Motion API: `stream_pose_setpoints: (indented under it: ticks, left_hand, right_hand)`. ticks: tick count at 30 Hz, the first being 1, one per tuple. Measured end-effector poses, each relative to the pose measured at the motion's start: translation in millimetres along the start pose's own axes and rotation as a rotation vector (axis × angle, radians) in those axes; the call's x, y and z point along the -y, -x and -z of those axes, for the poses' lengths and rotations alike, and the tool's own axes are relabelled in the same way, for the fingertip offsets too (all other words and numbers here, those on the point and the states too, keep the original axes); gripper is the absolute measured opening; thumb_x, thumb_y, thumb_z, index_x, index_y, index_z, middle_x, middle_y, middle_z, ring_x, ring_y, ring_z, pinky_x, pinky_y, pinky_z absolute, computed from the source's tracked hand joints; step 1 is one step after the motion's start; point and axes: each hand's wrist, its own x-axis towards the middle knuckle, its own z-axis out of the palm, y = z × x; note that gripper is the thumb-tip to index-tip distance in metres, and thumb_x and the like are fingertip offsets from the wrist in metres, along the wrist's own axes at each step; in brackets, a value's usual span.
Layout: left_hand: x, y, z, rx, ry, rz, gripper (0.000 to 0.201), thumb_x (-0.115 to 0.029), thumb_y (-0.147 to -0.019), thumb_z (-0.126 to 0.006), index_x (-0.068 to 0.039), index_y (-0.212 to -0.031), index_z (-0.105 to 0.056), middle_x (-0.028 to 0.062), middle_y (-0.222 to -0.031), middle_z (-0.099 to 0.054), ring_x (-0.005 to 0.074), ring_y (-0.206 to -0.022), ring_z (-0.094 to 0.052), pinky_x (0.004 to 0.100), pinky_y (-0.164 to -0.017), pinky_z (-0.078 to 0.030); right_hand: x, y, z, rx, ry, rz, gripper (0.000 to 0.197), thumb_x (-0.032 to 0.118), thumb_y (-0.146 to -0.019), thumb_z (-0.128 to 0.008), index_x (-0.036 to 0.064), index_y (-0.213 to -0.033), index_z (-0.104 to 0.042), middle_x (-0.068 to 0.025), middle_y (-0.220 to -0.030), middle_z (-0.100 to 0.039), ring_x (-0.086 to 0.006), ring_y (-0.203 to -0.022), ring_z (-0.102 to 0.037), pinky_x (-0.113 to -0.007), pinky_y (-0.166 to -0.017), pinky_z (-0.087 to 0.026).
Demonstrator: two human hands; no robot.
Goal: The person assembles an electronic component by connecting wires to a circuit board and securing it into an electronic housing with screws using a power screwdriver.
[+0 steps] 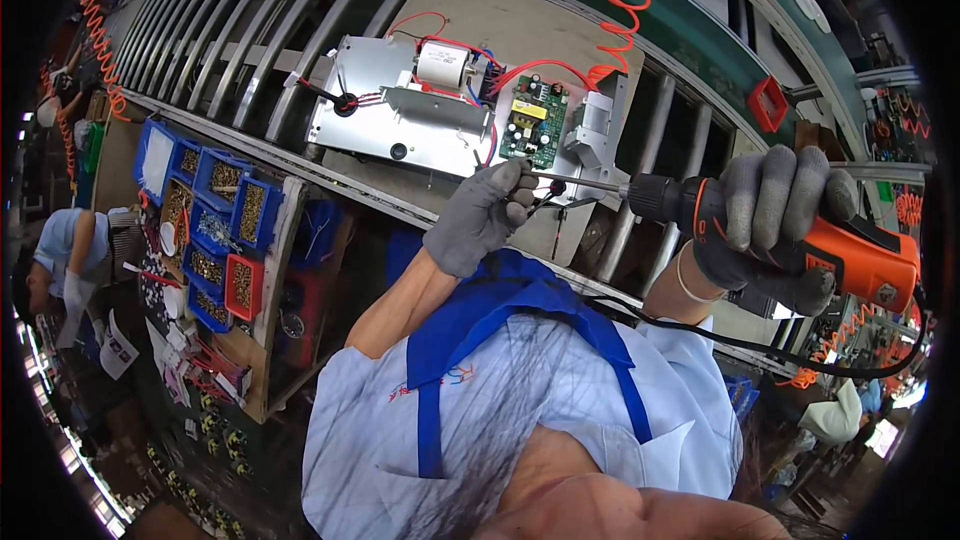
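My right hand [785,215], in a grey glove, is wrapped round an orange and black corded power screwdriver [845,260]. Its long bit [580,183] points left, toward my other hand. My left hand [480,215], also gloved, has its fingertips pinched at the bit's tip, by the near edge of a metal chassis plate [350,130]. Whatever sits between those fingertips is too small to make out. On the plate are a green circuit board [535,122], a white cylinder [443,65], a grey bracketed part [590,130] and red and blue wires.
The plate lies on a pale board [450,10] over a roller conveyor [240,40]. At left stand blue bins [210,230] of small fasteners and a red bin [243,285]. Orange coiled hoses [635,0] hang above. A co-worker [75,250] is at far left. The screwdriver's black cord [740,345] loops before me.
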Motion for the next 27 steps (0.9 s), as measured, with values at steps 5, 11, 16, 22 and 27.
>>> stream_pose_setpoints:
  ticks: [5, 11, 16, 22, 27]
  left_hand:
    - [-2.9, -3.5, 17.9, 0.186, 0.099, 0.078, 0.03, -0.029, -0.093, -0.064, -0.004, -0.109, -0.057, -0.0005, -0.086, -0.054, 0.0061, -0.072, -0.054, 0.0149, -0.056, -0.05]
    - [-9.7, -11.0, -1.0, 0.006, 0.061, -0.07, 0.03, -0.029, -0.095, -0.062, -0.003, -0.109, -0.057, 0.0003, -0.087, -0.056, 0.0066, -0.073, -0.055, 0.0149, -0.056, -0.052]
    - [-16.6, -17.0, 0.4, 0.008, 0.083, -0.023, 0.03, -0.031, -0.096, -0.06, -0.004, -0.108, -0.057, 0.0013, -0.087, -0.055, 0.0065, -0.072, -0.054, 0.0149, -0.055, -0.052]
    - [-16.1, -28.1, 18.6, 0.235, 0.214, 0.098, 0.03, -0.03, -0.097, -0.059, -0.004, -0.11, -0.057, 0.0036, -0.093, -0.057, 0.0104, -0.078, -0.058, 0.0224, -0.066, -0.056]
    - [3.8, -17.8, 2.8, 0.043, -0.234, 0.004, 0.036, -0.021, -0.098, -0.053, 0.005, -0.122, -0.052, 0.0157, -0.115, -0.057, 0.0226, -0.104, -0.059, 0.0316, -0.091, -0.053]
  right_hand:
    - [-16.8, -9.0, -15.0, -0.163, -0.049, 0.006, 0.055, 0.018, -0.072, -0.075, -0.0011, -0.12, -0.056, -0.001, -0.075, -0.048, -0.0058, -0.056, -0.048, -0.018, -0.046, -0.05]
    - [-19.5, -18.5, -3.6, 0.008, 0.031, -0.022, 0.061, 0.023, -0.077, -0.073, 0.0038, -0.131, -0.052, -0.0024, -0.081, -0.048, -0.0081, -0.058, -0.048, -0.022, -0.048, -0.051]
    - [-25.1, -20.3, -5.3, -0.009, 0.062, -0.007, 0.063, 0.024, -0.076, -0.076, 0.0037, -0.131, -0.052, -0.0026, -0.081, -0.048, -0.0079, -0.058, -0.049, -0.021, -0.047, -0.052]
    - [-35.8, -34.7, -9.4, -0.041, 0.098, 0.003, 0.058, 0.023, -0.074, -0.074, 0.0017, -0.124, -0.055, -0.0009, -0.078, -0.047, -0.0064, -0.056, -0.047, -0.018, -0.044, -0.047]
    - [-86.4, -67.4, 1.7, -0.272, 0.418, -0.081, 0.053, 0.03, -0.081, -0.058, 0.001, -0.124, -0.053, -0.0024, -0.077, -0.047, -0.0152, -0.056, -0.043, -0.031, -0.053, -0.043]
